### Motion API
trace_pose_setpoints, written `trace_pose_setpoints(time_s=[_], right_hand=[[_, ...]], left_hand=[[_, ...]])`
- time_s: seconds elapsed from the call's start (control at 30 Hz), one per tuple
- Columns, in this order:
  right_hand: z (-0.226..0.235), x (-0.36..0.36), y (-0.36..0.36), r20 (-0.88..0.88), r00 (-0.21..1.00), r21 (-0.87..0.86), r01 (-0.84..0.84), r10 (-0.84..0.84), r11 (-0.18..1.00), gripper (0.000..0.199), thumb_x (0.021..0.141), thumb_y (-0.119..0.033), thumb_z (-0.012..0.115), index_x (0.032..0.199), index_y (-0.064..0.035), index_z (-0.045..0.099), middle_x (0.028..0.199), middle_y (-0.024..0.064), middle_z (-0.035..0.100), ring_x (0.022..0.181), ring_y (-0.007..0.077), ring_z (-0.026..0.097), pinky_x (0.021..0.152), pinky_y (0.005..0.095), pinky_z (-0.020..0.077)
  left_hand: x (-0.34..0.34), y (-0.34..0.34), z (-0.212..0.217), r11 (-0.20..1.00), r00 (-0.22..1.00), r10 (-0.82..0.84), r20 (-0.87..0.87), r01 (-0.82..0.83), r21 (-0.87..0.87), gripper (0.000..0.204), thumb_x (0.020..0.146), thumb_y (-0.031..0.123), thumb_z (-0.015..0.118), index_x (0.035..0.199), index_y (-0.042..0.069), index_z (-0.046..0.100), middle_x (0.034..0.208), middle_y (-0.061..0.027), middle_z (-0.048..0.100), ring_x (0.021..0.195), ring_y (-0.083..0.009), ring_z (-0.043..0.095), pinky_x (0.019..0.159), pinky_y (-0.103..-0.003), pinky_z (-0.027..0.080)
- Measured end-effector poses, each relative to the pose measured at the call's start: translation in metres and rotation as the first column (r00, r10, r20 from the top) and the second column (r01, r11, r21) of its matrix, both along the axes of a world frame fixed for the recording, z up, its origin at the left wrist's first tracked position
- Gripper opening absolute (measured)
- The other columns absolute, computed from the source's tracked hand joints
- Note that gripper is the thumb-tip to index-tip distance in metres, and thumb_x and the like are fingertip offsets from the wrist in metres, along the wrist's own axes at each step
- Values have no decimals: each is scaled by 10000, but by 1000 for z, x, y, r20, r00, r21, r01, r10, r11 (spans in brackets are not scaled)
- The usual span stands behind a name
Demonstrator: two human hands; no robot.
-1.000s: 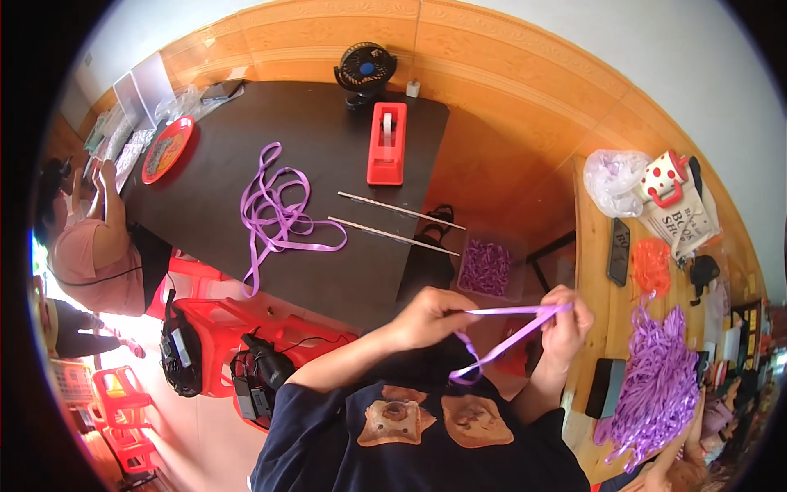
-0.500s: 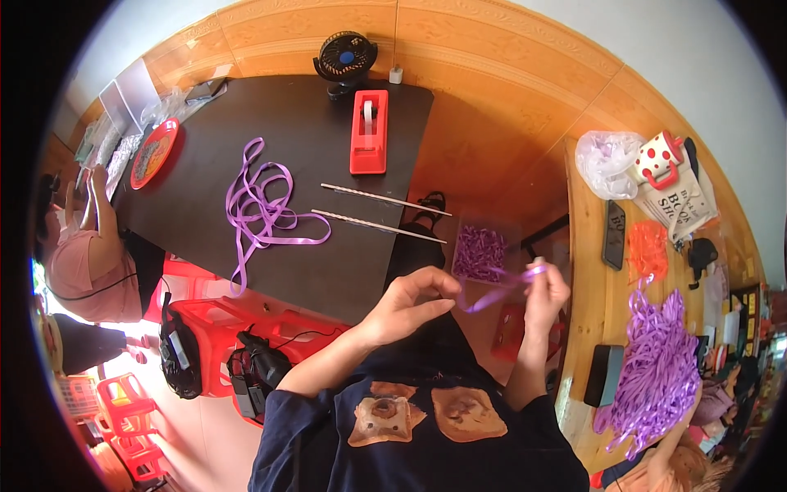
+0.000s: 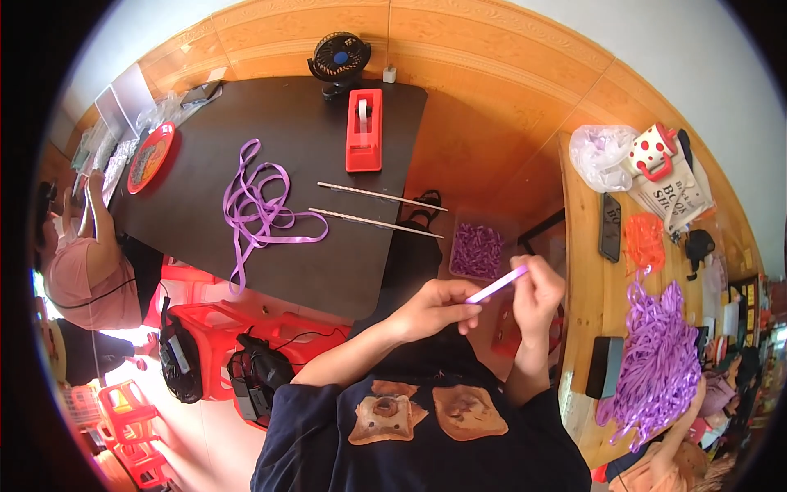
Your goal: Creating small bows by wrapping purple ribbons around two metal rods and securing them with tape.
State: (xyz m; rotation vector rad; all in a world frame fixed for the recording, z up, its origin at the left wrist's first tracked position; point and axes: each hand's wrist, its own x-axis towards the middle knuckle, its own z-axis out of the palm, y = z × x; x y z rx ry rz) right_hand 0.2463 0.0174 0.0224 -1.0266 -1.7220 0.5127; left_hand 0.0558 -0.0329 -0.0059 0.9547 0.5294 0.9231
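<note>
Both my hands meet in front of my chest on a short folded piece of purple ribbon (image 3: 497, 286). My left hand (image 3: 438, 307) pinches its lower end, and my right hand (image 3: 537, 287) pinches the upper end. Beyond them a clear box of purple ribbon pieces (image 3: 477, 250) sits by the dark table (image 3: 328, 271). A long loose purple ribbon (image 3: 262, 209) lies coiled on that table, beside two thin sticks (image 3: 373, 207) and a red tape dispenser (image 3: 364, 129).
A black fan (image 3: 339, 57) stands at the table's far edge, a red plate (image 3: 150, 156) at its left. A wooden bench (image 3: 584, 312) on my right carries a purple ribbon heap (image 3: 656, 365), orange ribbon, a phone, a plastic bag. Another person (image 3: 78, 262) sits left; red stools stand below.
The ribbon stretched wide between my hands a second ago. My hands have come together, and the ribbon is now a short folded strip pinched between them.
</note>
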Motion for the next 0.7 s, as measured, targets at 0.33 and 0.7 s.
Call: trace_pose_setpoints(time_s=[0.33, 0.7], right_hand=[[-72, 50, 33, -518, 775, -434, 128, -363, 892, 233, 944, -189, 608, 799, -24, 685, 584, -23, 540, 455, 36, 429, 421, 186, 308], [-4, -19, -65, -475, 691, -216, -693, 546, 688, 451, 741, 109, 631, 1182, 24, 586, 1199, 101, 579, 1081, 190, 572, 942, 340, 443]], left_hand=[[-46, -32, 16, 990, 994, 55, 97, -42, -135, 189, 935, 30, 549, 1104, -26, 611, 841, -75, 634, 742, -135, 617, 702, -272, 518], [-38, -61, 57, 944, 847, 195, -494, -26, 328, 425, 890, -7, 580, 1292, -50, 449, 853, -94, 696, 651, -125, 632, 631, -243, 500]])
